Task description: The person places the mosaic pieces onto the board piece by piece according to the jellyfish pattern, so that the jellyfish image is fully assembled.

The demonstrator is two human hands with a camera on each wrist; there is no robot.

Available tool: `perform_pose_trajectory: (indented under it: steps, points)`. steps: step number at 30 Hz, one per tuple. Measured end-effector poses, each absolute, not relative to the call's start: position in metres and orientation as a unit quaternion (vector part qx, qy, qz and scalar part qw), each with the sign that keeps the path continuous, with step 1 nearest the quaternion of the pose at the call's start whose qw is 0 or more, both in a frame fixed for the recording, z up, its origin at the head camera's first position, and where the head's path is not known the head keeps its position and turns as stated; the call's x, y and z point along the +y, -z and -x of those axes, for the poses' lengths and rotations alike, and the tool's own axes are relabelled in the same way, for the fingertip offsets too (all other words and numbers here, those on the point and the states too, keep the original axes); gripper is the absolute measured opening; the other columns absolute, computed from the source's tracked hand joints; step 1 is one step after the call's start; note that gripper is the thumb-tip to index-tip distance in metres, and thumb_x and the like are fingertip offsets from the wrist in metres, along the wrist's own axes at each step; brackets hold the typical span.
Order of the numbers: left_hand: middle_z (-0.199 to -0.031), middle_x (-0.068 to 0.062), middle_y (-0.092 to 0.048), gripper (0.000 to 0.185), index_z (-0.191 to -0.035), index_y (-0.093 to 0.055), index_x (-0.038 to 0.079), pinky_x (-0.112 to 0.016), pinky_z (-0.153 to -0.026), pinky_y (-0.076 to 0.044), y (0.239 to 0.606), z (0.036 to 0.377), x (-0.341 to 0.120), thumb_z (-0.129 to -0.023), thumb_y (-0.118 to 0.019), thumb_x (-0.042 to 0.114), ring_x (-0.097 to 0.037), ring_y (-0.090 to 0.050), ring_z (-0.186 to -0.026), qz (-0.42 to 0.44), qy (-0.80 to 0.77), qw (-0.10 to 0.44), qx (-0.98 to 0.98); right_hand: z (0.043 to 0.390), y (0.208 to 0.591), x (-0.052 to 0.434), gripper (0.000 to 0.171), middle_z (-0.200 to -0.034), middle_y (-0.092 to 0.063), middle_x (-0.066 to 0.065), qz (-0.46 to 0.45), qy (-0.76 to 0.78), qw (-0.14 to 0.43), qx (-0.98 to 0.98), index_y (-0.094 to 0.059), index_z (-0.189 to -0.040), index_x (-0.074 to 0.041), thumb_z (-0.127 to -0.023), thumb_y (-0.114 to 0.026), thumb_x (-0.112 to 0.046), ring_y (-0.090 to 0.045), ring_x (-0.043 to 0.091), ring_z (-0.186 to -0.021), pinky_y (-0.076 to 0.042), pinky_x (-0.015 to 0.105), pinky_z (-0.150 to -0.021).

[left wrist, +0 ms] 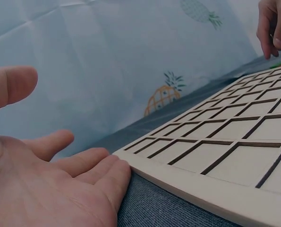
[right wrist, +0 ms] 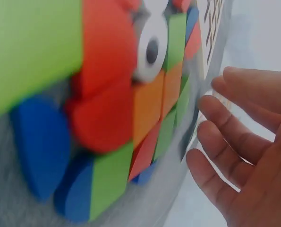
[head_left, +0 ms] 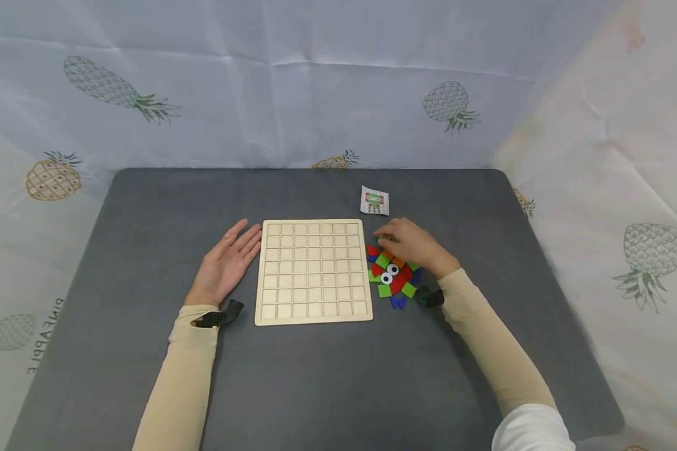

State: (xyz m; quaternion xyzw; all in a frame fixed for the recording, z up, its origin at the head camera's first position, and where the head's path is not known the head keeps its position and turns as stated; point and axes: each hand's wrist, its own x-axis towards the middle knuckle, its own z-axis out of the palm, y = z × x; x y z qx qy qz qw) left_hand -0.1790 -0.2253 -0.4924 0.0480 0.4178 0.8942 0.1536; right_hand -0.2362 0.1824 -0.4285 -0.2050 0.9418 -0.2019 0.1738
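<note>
A square wooden grid board [head_left: 314, 258] lies in the middle of the table, its square cells holding nothing. Palm up beside its left edge is my left hand [head_left: 221, 268], fingers extended. In the left wrist view its fingertips are at the rim of the board [left wrist: 187, 187]. My right hand [head_left: 410, 244] hovers over a pile of coloured pieces at the board's right. The right wrist view shows its fingers loosely bent, with no piece visible between them. Near it are red pieces [right wrist: 105, 113], orange pieces [right wrist: 147, 106], green, blue, and round white eye pieces [right wrist: 152, 49].
A small printed card [head_left: 375, 200] with a coloured grid picture lies behind the pile. The grey table [head_left: 316, 388] meets a white pineapple-print cloth [head_left: 293, 94] at the back and sides. A dark band [head_left: 217, 317] is on the left wrist.
</note>
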Motion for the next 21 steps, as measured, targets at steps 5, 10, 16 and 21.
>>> perform_pose_trajectory:
  steps: [5,10,16,21]
  points:
    - [-0.172,-0.017,0.004,0.062,-0.165,0.001,0.013,-0.037,-0.133,-0.01,0.492,0.179,-0.224,-0.112,-0.03,0.024,-0.029,0.0,-0.161,-0.046,-0.894,0.153,0.418,0.231,0.43,0.17,0.036,-0.111,-0.064,0.01,0.211,0.162,0.173,0.948,-0.068,-0.132,-0.009,-0.102,-0.062,-0.027,-0.05,0.022,-0.09,-0.047,0.033,-0.069]
    - [-0.172,-0.017,0.005,0.061,-0.164,0.003,0.012,-0.037,-0.133,-0.009,0.493,0.177,-0.223,-0.112,-0.028,0.022,-0.028,0.0,-0.161,-0.045,-0.895,0.157,0.414,0.227,0.435,0.168,0.041,-0.111,-0.064,0.009,0.198,0.155,0.2,0.947,-0.066,-0.135,-0.009,-0.1,-0.065,-0.03,-0.054,0.019,-0.083,-0.047,0.029,-0.064]
    - [-0.172,-0.018,0.004,0.06,-0.164,0.004,0.011,-0.037,-0.133,-0.009,0.492,0.176,-0.222,-0.113,-0.025,0.021,-0.029,0.0,-0.161,-0.041,-0.893,0.158,0.419,0.223,0.438,0.166,0.039,-0.106,-0.064,0.009,0.199,0.15,0.2,0.947,-0.066,-0.133,-0.006,-0.099,-0.067,-0.026,-0.056,0.019,-0.08,-0.051,0.029,-0.065]
    - [-0.172,-0.018,0.003,0.06,-0.164,0.003,0.011,-0.037,-0.133,-0.01,0.489,0.178,-0.223,-0.113,-0.026,0.021,-0.028,-0.002,-0.161,-0.039,-0.892,0.152,0.423,0.222,0.438,0.163,0.033,-0.108,-0.066,0.009,0.203,0.155,0.181,0.95,-0.068,-0.127,-0.006,-0.099,-0.067,-0.024,-0.058,0.019,-0.086,-0.057,0.035,-0.073]
